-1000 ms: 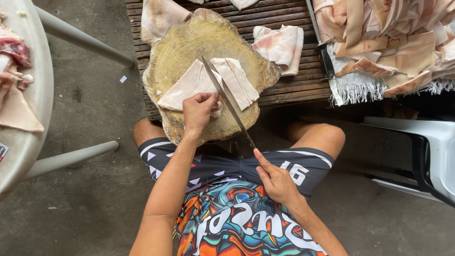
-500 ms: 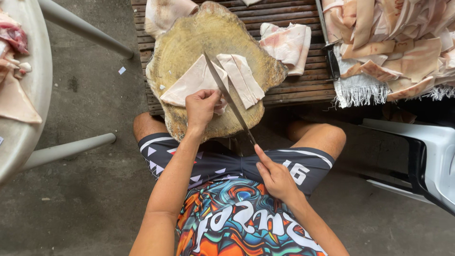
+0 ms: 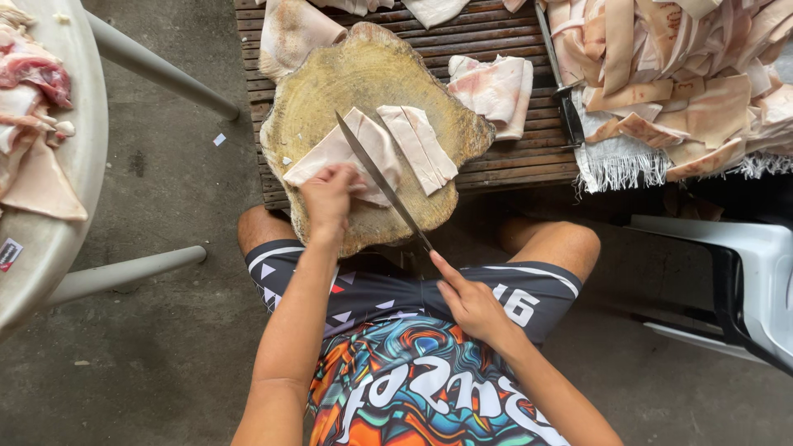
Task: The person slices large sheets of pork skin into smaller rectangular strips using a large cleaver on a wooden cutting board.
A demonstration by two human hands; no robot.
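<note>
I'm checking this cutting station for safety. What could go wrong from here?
The left hand pins the pale meat slab right beside the long knife, so a slip could cut its fingers. The round chopping block overhangs the slatted bench above the bare knees, so it might tip or drop scraps.

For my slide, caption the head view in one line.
Left hand pins a pale meat slab on a round wooden block while the right hand draws a long knife across it.

Head-worn view, straight down, close
</note>
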